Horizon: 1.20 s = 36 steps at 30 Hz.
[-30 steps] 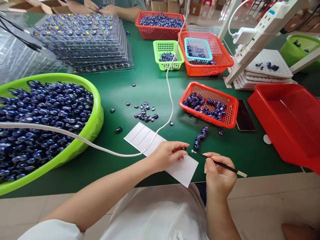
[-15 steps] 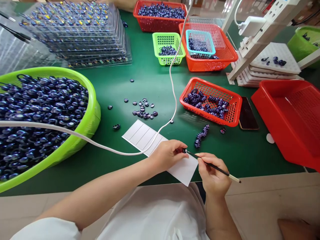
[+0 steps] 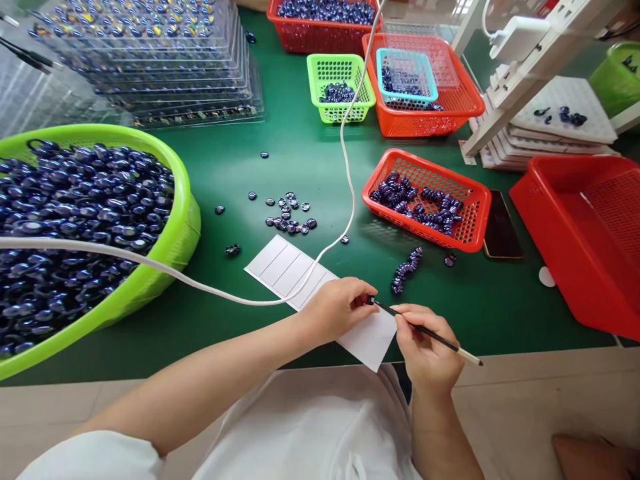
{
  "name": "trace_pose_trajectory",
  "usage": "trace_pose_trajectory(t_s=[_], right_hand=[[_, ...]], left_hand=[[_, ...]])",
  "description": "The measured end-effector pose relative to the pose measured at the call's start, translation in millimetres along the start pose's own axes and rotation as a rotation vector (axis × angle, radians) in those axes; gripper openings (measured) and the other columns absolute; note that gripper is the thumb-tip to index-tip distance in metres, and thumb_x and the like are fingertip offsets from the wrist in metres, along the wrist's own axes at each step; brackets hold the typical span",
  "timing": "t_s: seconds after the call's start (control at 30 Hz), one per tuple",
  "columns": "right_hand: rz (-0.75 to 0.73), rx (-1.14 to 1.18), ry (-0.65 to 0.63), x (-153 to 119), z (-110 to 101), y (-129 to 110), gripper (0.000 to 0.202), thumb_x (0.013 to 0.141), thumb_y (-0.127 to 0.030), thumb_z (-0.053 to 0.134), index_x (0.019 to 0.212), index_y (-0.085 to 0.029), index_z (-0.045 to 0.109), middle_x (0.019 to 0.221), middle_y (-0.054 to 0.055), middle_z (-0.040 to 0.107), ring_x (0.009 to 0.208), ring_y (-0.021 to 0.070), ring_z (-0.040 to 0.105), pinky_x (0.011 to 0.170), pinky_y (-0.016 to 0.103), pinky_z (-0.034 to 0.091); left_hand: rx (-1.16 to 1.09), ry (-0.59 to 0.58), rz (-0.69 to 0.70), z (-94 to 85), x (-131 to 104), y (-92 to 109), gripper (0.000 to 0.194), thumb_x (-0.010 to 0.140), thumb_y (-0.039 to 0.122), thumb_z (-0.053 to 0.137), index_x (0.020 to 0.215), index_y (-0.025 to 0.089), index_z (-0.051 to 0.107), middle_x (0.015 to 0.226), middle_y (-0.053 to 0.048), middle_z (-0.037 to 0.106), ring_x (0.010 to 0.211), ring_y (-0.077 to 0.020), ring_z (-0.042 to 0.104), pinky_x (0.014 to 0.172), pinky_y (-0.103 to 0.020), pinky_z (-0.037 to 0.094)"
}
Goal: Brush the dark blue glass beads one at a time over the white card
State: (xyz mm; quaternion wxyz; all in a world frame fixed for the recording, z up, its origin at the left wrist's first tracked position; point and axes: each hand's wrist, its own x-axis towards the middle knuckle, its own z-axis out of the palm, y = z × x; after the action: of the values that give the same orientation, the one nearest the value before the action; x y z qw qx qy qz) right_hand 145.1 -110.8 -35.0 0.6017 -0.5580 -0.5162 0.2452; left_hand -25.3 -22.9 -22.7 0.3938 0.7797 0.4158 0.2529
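Note:
My left hand [image 3: 337,310] pinches a small dark piece [image 3: 371,300] between thumb and fingertips, above a white ruled paper [image 3: 285,267]. Gripped in my right hand [image 3: 431,350] is a thin black brush-like tool [image 3: 425,330] with a pale rear end; its tip touches or nearly touches the small piece. Behind my hands a curved row of dark shiny pieces [image 3: 406,270] lies on the green table [image 3: 230,347]. Several loose dark pieces [image 3: 287,225] are scattered beyond the paper. A white cable [image 3: 250,301] crosses over the paper.
A big green basket [image 3: 187,220] of dark pieces stands left, with stacked clear trays [image 3: 200,73] behind. Red basket [image 3: 385,217], phone [image 3: 501,227] and red bin [image 3: 545,267] are right. Farther back are a small green basket [image 3: 367,110], a blue basket [image 3: 433,87] and a white post [image 3: 530,83].
The camera view has shifted slightly, so the table's objects sit a little differently in the picture. Both hands keep nearly the same pose and hold the same things.

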Motion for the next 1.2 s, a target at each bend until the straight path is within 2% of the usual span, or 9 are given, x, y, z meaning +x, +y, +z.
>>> trace_pose_trajectory(t_s=[0.33,0.5,0.63,0.7,0.8,0.97,1.1,1.2], right_hand=[[-0.027,-0.061,-0.032,0.2,-1.1,1.7,0.021,0.084,-0.008,0.07,0.096,-0.025,0.067,0.094,0.005,0.076,0.086,0.0208,0.075,0.066,0.033,0.063],[-0.163,-0.15,-0.156,0.5,-4.9,1.9,0.034,0.08,0.001,0.069,0.101,-0.026,0.068,0.101,0.005,0.075,0.087,0.0201,0.074,0.064,0.031,0.062],[-0.233,-0.183,-0.071,-1.2,-5.8,1.8,0.038,0.077,0.003,0.07,0.102,-0.027,0.069,0.104,0.005,0.074,0.088,0.0206,0.074,0.066,0.033,0.063],[-0.206,-0.131,-0.041,-2.1,-5.4,1.9,0.037,0.078,0.002,0.07,0.102,-0.026,0.069,0.102,0.005,0.075,0.089,0.0211,0.074,0.066,0.034,0.064],[-0.145,-0.061,-0.069,-2.4,-4.6,2.2,0.036,0.08,0.002,0.069,0.103,-0.025,0.068,0.1,0.005,0.076,0.089,0.0212,0.074,0.065,0.033,0.064],[-0.083,-0.094,-0.101,-0.6,-2.7,2.2,0.028,0.082,-0.002,0.07,0.1,-0.024,0.068,0.098,0.005,0.076,0.088,0.02,0.074,0.066,0.029,0.061],[-0.034,-0.094,-0.067,-0.2,0.1,0.9,0.02,0.083,-0.006,0.07,0.094,-0.022,0.067,0.094,0.005,0.075,0.084,0.019,0.074,0.058,0.025,0.056],[0.031,-0.014,-0.003,-0.2,1.3,-1.0,0.015,0.084,-0.009,0.07,0.091,-0.022,0.067,0.092,0.005,0.075,0.08,0.0186,0.072,0.052,0.024,0.053]], left_hand=[[-0.014,-0.005,0.021,-0.9,1.3,1.5,0.015,0.081,0.018,0.078,0.094,0.016,0.072,0.076,-0.001,0.071,0.066,-0.0133,0.065,0.064,-0.023,0.051],[-0.019,0.009,0.0,0.4,0.6,0.8,0.013,0.081,0.019,0.077,0.093,0.017,0.072,0.073,0.0,0.07,0.063,-0.0123,0.064,0.062,-0.022,0.051],[-0.056,0.025,-0.022,0.8,0.3,-0.3,0.014,0.08,0.019,0.078,0.093,0.016,0.072,0.075,0.0,0.07,0.062,-0.0115,0.063,0.06,-0.021,0.051],[-0.059,0.027,-0.019,0.3,0.3,-0.4,0.014,0.08,0.018,0.078,0.093,0.016,0.072,0.075,0.0,0.07,0.062,-0.0113,0.063,0.06,-0.021,0.05],[-0.055,0.022,-0.012,-1.0,0.2,-0.1,0.014,0.08,0.018,0.077,0.094,0.017,0.072,0.075,0.0,0.07,0.062,-0.0115,0.063,0.059,-0.021,0.051],[-0.055,0.033,0.017,-0.7,-1.0,-0.3,0.014,0.08,0.017,0.077,0.094,0.016,0.073,0.075,0.0,0.07,0.062,-0.0114,0.064,0.06,-0.021,0.051],[-0.042,0.045,0.041,3.1,-1.7,0.2,0.014,0.08,0.016,0.078,0.093,0.016,0.073,0.074,0.0,0.07,0.062,-0.0112,0.063,0.06,-0.021,0.051],[-0.026,0.072,0.08,-1.3,-0.1,-0.3,0.014,0.082,0.018,0.077,0.095,0.016,0.073,0.074,0.0,0.069,0.063,-0.0118,0.063,0.061,-0.022,0.052]])
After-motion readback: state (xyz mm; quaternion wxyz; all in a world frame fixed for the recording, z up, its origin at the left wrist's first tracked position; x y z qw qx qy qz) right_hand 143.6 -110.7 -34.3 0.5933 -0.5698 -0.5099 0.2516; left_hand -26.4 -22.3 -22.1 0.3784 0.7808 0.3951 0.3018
